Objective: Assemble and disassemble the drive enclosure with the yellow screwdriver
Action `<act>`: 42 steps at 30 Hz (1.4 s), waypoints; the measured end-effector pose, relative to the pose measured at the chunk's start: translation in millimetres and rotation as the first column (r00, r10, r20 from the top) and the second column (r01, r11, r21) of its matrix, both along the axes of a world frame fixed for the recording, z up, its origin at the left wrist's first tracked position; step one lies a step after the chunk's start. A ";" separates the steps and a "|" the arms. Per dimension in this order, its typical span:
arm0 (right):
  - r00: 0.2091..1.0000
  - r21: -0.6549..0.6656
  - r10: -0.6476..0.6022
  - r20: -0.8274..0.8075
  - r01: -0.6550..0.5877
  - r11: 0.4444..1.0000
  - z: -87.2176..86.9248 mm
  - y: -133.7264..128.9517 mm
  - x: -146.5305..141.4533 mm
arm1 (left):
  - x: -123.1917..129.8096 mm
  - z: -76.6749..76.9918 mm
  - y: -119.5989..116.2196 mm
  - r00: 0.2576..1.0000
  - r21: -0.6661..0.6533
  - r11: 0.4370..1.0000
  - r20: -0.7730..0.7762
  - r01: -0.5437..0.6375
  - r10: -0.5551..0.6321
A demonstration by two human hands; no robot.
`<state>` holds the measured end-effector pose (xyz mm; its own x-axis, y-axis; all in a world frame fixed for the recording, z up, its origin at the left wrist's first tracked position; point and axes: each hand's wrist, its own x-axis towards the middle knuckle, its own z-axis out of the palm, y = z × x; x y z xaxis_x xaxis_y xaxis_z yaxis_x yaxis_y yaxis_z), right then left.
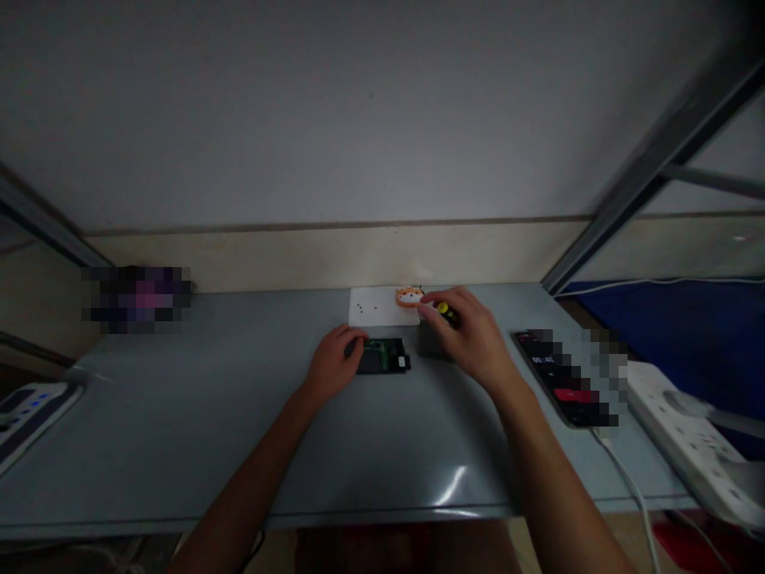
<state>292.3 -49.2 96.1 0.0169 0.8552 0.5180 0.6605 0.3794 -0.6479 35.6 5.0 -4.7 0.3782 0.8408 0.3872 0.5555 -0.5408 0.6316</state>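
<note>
A flat black device (369,364) with a green circuit board exposed lies on the table. My left hand (335,360) grips its left end, fingertips over the upper edge. To the right, my right hand (472,331) is closed around a small screwdriver (447,313) with a black and yellow handle; its tip cannot be made out. Behind the device lies a white sheet (382,317) with several tiny dark screws (360,308) on its left part. An orange and white animal-faced item (409,297) rests at the sheet's right end, close to my right fingertips.
A phone (553,371) with a lit screen lies right of my right forearm, its white cable (627,474) running over the front edge. White power strips (687,438) sit at far right and far left. A wall closes off the grey table (239,430) behind.
</note>
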 end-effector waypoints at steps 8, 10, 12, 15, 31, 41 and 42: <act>0.835 -0.474 0.085 0.544 0.222 0.852 -26.9 -21.4 53.6 | -3.0 -6.5 1.7 0.998 -0.105 0.994 0.049 -0.022 0.027; 0.823 -0.486 0.100 0.559 0.228 0.844 -28.2 -21.1 56.8 | -4.0 -6.8 1.7 0.999 -0.105 0.994 0.043 -0.005 0.010; 0.835 -0.484 0.127 0.535 0.180 0.856 -27.0 -17.6 61.4 | -4.8 -7.5 2.2 0.999 -0.105 0.995 0.050 0.004 0.001; 0.864 -0.495 0.181 0.471 0.088 0.865 -21.4 -8.0 69.7 | -5.5 -9.2 3.4 0.998 -0.115 0.993 0.067 0.021 -0.013; 0.834 -0.479 0.328 0.444 -0.088 0.873 -27.7 -4.6 -2.5 | -3.2 -5.4 -0.8 0.998 -0.052 0.998 -0.051 -0.031 0.028; 0.799 -0.470 0.329 0.503 -0.066 0.880 -39.4 -5.1 -23.2 | -3.7 -6.4 -1.3 0.998 -0.052 0.999 -0.060 -0.016 0.013; 0.798 -0.473 0.330 0.505 -0.064 0.879 -39.4 -5.4 -24.1 | -3.6 -6.3 -1.3 0.998 -0.052 0.999 -0.069 -0.016 0.012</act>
<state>268.2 -54.6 56.7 -0.3515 0.9359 -0.0223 0.8913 0.3273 -0.3137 31.9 3.7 -11.0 0.3903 0.8648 0.3158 0.6056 -0.4995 0.6195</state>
